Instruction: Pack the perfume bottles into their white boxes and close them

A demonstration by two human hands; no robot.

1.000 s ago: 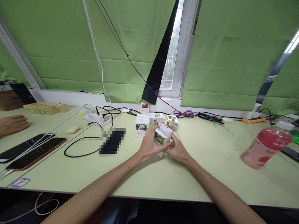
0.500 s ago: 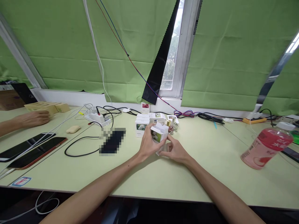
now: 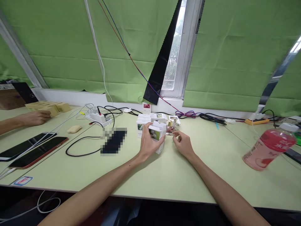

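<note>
Flowers [image 3: 154, 134], white against a green ground, are printed on the front of a small box [image 3: 160, 138]. Its other visible sides are plain white card, and pale flaps stand up at its top, so that end looks unfastened. The box sits at an angle near the middle of the table [image 3: 211, 169], in front of a group of other white boxes; whether its base touches the tabletop cannot be made out.

The person's left hand [image 3: 148, 142] has hold of it, spread only as wide as the box: the fingers reach up along its left side while the thumb lies across the front, below the printed picture. The left forearm slants up from the near edge of the table.

The right hand [image 3: 183, 143] is apart from the box, just to its right. Its fingers curl inward, with thumb and forefinger near each other and pointing left; whether anything small is pinched between them is too fine to tell. Just beyond these fingertips stand small glass bottles [image 3: 175, 123], and a gold cap [image 3: 169, 123] shows among them.

Behind the left hand is a white carton [image 3: 140, 128] with a similar flower print. A co-worker's hand [image 3: 39, 118] rests against yellow boxes [image 3: 62, 107] at the far left.
</note>
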